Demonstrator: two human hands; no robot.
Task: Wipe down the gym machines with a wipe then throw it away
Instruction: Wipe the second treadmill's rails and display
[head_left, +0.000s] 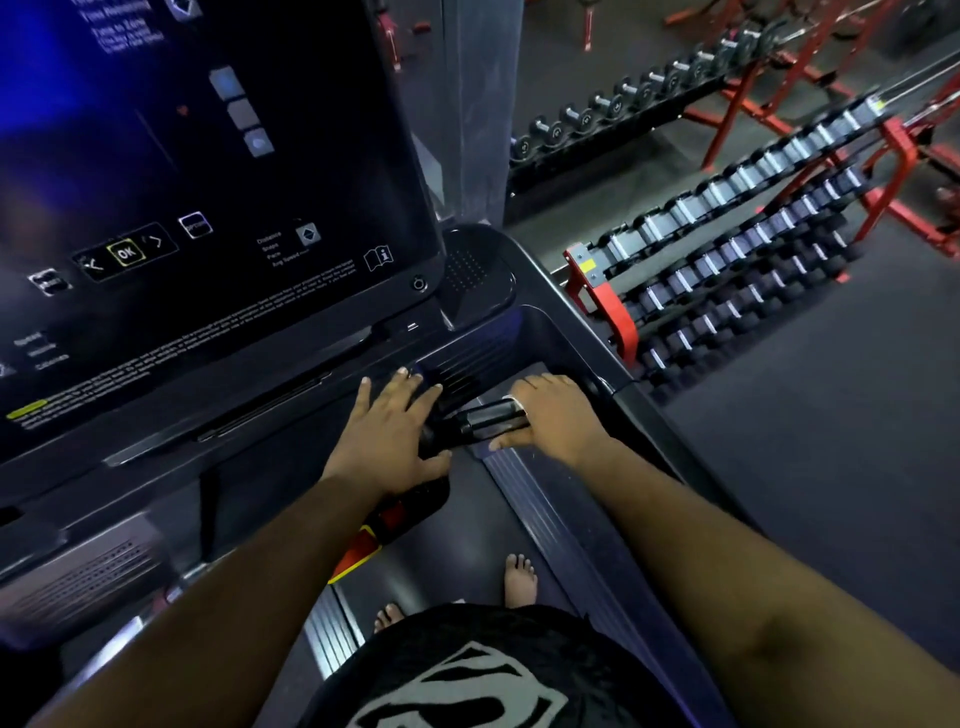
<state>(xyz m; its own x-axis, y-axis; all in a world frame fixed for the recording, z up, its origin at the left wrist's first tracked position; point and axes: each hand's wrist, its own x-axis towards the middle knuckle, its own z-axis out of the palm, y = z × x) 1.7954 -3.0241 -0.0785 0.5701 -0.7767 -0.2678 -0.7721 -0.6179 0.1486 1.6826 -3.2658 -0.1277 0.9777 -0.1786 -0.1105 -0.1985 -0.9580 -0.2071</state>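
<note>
The treadmill (571, 332) carries most of what is near: its console (218, 197) stands tilted at the left edge; both hands rest on the ledge below it, the left hand (389, 426) flat with fingers spread, the right hand (550, 415) curled over a handle (488, 418) with a sliver of white wipe (514, 401) showing at the fingers; two bare feet (519, 579) stand on the belt (441, 540); the floor (831, 415) along the right edge carries red racks (597, 291) holding rows of dumbbells (753, 208).
</note>
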